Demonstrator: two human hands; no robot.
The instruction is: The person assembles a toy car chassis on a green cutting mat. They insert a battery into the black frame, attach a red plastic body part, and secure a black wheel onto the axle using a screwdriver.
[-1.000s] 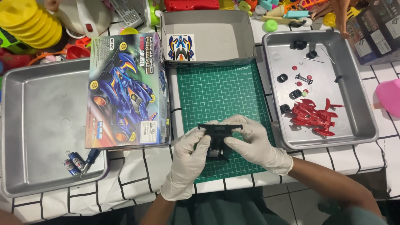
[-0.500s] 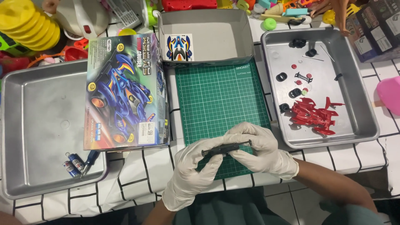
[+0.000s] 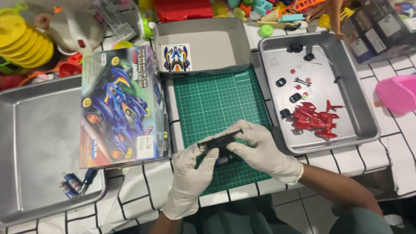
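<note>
Fingers of both gloved hands, left hand (image 3: 190,177) and right hand (image 3: 260,149), clamp the black chassis (image 3: 219,143) over the green cutting mat's (image 3: 216,104) near edge; gripping evenly would likely prevent twisting.

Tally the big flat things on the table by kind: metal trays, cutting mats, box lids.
Metal trays: 2, the left tray and the right tray
Green cutting mat: 1
Printed box lid: 1
Total: 4

Black plastic chassis part (image 3: 220,145), flat and elongated, tilted, held above near edge of green mat.
</note>
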